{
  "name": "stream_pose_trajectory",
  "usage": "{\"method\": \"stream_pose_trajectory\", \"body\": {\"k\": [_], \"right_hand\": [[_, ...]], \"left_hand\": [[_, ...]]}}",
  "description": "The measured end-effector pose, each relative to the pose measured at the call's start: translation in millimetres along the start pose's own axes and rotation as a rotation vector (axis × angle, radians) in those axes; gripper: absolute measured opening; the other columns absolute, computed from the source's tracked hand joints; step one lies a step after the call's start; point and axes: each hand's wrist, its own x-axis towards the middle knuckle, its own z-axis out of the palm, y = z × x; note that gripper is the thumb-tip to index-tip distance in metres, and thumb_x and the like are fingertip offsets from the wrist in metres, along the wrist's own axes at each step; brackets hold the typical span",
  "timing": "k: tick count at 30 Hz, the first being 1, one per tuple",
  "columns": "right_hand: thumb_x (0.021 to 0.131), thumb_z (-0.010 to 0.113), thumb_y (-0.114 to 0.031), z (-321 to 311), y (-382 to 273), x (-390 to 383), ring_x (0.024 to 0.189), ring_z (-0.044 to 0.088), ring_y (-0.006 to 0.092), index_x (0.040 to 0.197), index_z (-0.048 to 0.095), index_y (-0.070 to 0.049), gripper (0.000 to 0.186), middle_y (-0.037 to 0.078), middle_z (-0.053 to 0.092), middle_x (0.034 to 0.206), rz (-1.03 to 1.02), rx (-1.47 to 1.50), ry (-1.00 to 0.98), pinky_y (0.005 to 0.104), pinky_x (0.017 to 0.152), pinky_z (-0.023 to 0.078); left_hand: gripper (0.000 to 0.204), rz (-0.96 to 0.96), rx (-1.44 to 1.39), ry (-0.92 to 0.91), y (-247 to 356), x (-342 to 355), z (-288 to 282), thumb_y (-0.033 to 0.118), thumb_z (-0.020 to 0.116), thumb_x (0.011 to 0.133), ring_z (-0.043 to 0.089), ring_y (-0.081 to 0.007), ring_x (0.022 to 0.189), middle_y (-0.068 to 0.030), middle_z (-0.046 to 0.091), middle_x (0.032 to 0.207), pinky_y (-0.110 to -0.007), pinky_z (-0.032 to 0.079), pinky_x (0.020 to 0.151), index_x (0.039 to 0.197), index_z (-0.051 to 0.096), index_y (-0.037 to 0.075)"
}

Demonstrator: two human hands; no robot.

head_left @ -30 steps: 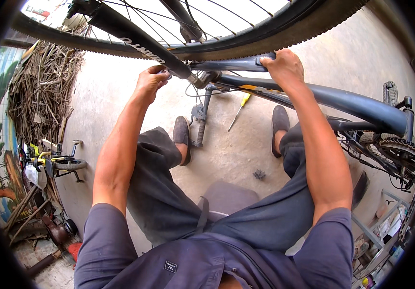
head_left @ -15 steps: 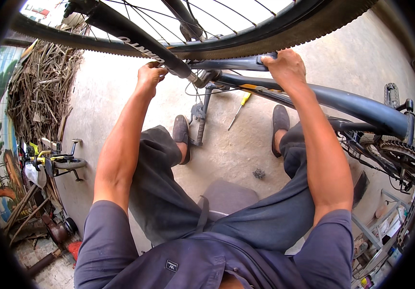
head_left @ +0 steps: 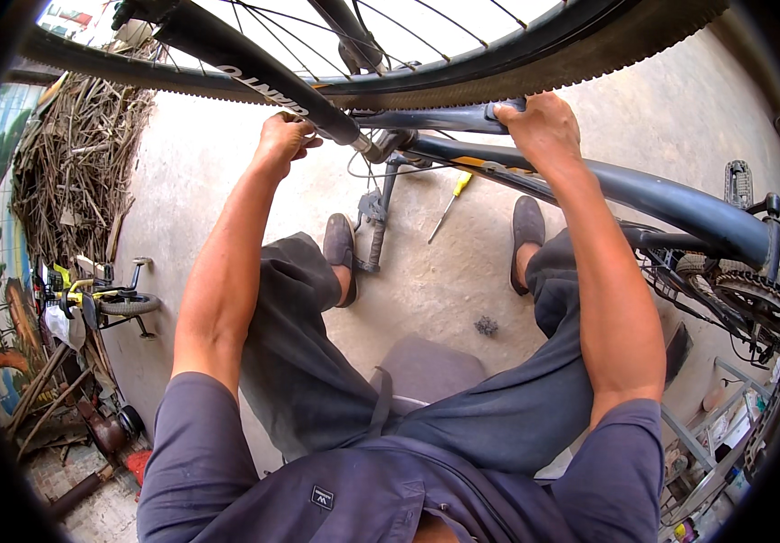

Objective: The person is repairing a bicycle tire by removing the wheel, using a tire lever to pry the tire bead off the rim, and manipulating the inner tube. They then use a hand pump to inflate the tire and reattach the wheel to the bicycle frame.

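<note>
An upside-down bicycle stands in front of me, its front wheel's knobbly tyre (head_left: 462, 90) arching across the top. My right hand (head_left: 542, 131) is closed round a dark blue frame tube (head_left: 435, 119), thumb on its near side and the other fingers mostly hidden. To the left, my left hand (head_left: 283, 140) is beside the black fork leg (head_left: 258, 80), just below the tyre. Its fingers are curled together, and what they hold, if anything, I cannot make out. The handlebar grip (head_left: 377, 242) and loose cables hang beneath the fork, near my left shoe.
A yellow-handled screwdriver (head_left: 450, 206) lies on the concrete floor between my shoes. A small dark tangled clump (head_left: 486, 325) is closer to me. Bundled sticks (head_left: 77, 167) and a small yellow bike (head_left: 105, 299) are at left. At right are the rear wheel (head_left: 752, 294) and a metal rack (head_left: 693, 439).
The fingers of my left hand have shifted slightly beside the fork leg. My right hand keeps its hold on the frame tube. The tyre appears very slightly farther right.
</note>
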Motion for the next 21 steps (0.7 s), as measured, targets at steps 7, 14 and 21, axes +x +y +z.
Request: {"method": "stream_pose_trajectory", "body": {"k": [7, 14, 21], "right_hand": [[0.077, 0.071, -0.033, 1.7, 2.3, 2.0, 0.081, 0.065, 0.0357, 0.079, 0.067, 0.002, 0.035, 0.021, 0.066, 0.080, -0.002, -0.020, -0.014, 0.0419, 0.074, 0.051], [0.077, 0.070, -0.034, -0.1, -0.1, 3.5, 0.083, 0.065, 0.0349, 0.080, 0.067, 0.001, 0.035, 0.020, 0.067, 0.082, 0.020, -0.047, -0.038, 0.0417, 0.075, 0.051], [0.078, 0.070, -0.033, 0.1, 1.1, 2.6, 0.083, 0.065, 0.0352, 0.081, 0.067, 0.001, 0.034, 0.020, 0.067, 0.082, 0.011, -0.030, -0.039, 0.0421, 0.076, 0.050]], "left_hand": [[0.018, 0.029, -0.045, -0.181, 3.1, 2.8, -20.0, 0.008, 0.064, 0.084, 0.057, -0.0089, 0.058, -0.0048, 0.061, 0.076, -0.019, 0.037, 0.047, 0.099, 0.059, 0.000], [0.016, 0.038, -0.072, -0.169, -2.8, 8.5, -18.2, 0.007, 0.064, 0.083, 0.052, -0.0078, 0.056, -0.0021, 0.060, 0.074, -0.020, 0.038, 0.048, 0.097, 0.061, 0.001], [0.015, 0.076, 0.004, -0.107, -4.9, 11.9, -16.0, 0.006, 0.066, 0.080, 0.051, -0.0092, 0.054, -0.0039, 0.060, 0.070, -0.021, 0.038, 0.047, 0.093, 0.061, 0.001]]}}
